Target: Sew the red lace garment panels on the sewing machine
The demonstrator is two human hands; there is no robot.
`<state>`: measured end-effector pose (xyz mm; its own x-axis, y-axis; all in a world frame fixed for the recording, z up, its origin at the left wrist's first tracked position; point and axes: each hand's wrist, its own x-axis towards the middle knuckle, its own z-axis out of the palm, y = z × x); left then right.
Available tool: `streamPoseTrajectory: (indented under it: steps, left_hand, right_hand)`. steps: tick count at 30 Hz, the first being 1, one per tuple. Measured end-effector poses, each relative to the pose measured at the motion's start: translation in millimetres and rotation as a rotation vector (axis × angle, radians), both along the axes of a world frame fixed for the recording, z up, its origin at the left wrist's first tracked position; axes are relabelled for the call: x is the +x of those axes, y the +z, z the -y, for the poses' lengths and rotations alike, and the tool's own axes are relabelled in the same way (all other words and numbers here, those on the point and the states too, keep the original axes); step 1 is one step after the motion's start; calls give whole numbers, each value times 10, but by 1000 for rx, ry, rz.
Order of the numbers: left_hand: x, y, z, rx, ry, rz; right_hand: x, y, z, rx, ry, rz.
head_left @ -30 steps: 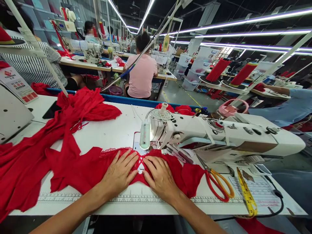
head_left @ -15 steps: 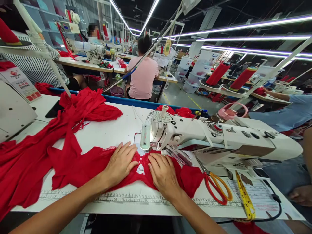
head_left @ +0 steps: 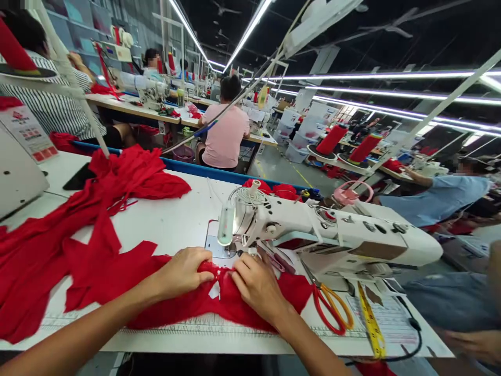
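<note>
A red fabric piece [head_left: 176, 308] lies on the white sewing table [head_left: 172, 219] in front of the white sewing machine [head_left: 332, 235]. My left hand [head_left: 182, 271] is curled, its fingers gripping the fabric's upper edge just left of the needle area. My right hand [head_left: 256, 284] pinches the same fabric edge right beside it, below the machine's head. Both hands sit close together at the presser foot, whose tip is hidden behind my fingers.
A long heap of red fabric [head_left: 78, 209] runs along the left of the table. Scissors with red and orange handles [head_left: 331, 308] and a yellow tape measure [head_left: 370, 324] lie at the right. Other people sew at tables behind; a person in blue sits at the right.
Both hands went from lying flat and spread on the fabric to curled, pinching its upper edge together near the needle. The fabric is bunched up under them. The view shifted slightly.
</note>
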<state>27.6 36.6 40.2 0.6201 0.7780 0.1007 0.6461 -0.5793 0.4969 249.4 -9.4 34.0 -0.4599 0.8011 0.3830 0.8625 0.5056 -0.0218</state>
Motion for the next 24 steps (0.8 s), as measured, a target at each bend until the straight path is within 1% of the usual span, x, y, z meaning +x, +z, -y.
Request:
streamPoseTrajectory:
  steps: [1,3,4,5,6,7,9,10,11,13,15,17,19,22,24]
  left_hand:
    - [3,-4,32,61,35,8]
    - [21,-41,97,246,136,68]
    - [33,-72,128,335,188,131]
    - [44,-109,159,392,235,218]
    - [52,-149,187,392,271,327]
    - [55,-189,212,318,296,456]
    - [45,-260,250,66,324,704]
    - [31,-288,262,-61,331,792]
    - [14,-309,270,-168,333,847]
    - [-28,-330,275,-299,331,879]
    - [-68,-329,273,-384,323,880]
    - [-96,-317,268,-467,306,889]
    - [-115,-303,262,-531,281,893]
    - [-148,-291,254,-606,243,892]
    - [-185,-280,258,-638,231,889]
  right_hand:
    - [-17,50,39,52,-15,7]
    - [-101,133,162,142,-31,-3]
    - [-163,161,241,157,-19,-22]
    - [-231,178,325,140,13,-49]
    - [-297,185,408,94,83,-83]
    - [-354,185,482,37,182,-122]
    - [-424,181,581,-94,371,-201]
    - [-434,183,599,-159,425,-245]
    - [-429,189,591,-223,438,-299]
    - [-399,212,508,-316,363,-451]
    - [-376,239,360,-316,264,-618]
    - [-383,259,191,-273,216,-721]
    - [-412,270,42,-296,254,-753]
    - [-459,256,-96,-448,351,-770]
    - [-473,217,-132,-528,353,-785]
